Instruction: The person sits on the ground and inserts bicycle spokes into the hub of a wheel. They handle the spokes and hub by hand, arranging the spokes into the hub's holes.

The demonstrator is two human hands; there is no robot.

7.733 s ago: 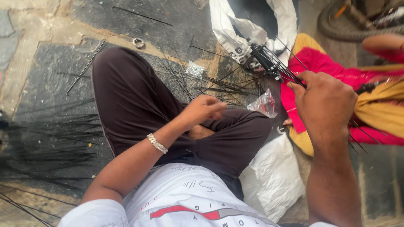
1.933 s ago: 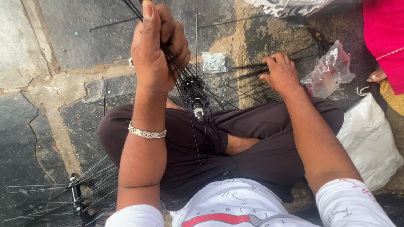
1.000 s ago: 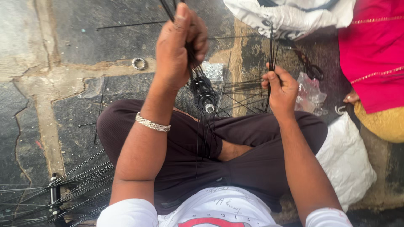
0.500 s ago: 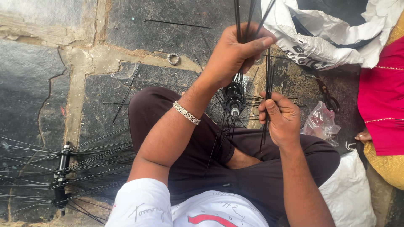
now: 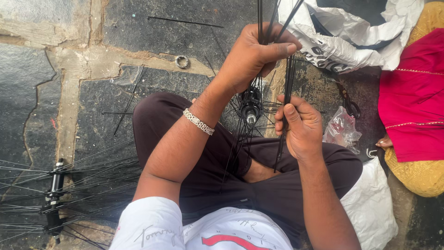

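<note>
I sit cross-legged on a stone floor. My left hand (image 5: pixel 255 54), with a metal bracelet on its wrist, is raised and closed around a bunch of thin black spokes (image 5: pixel 264 18) that rise out of the top of the view. A black wheel hub (image 5: pixel 251 105) hangs from those spokes just below that hand, above my lap. My right hand (image 5: pixel 300 126) sits right of the hub and grips a separate bundle of loose black spokes (image 5: pixel 287 78), held nearly upright.
A finished hub with spokes fanned out (image 5: pixel 54 196) lies on the floor at lower left. A metal ring (image 5: pixel 181 61) and loose spokes (image 5: pixel 185 21) lie ahead. A white sack (image 5: pixel 342 41), small plastic bag (image 5: pixel 341 129) and another person in red cloth (image 5: pixel 411 92) are at right.
The view has shifted and my left hand with the spokes and hub now sits nearer the centre. My right hand has risen closer to the hub with its spoke bundle.
</note>
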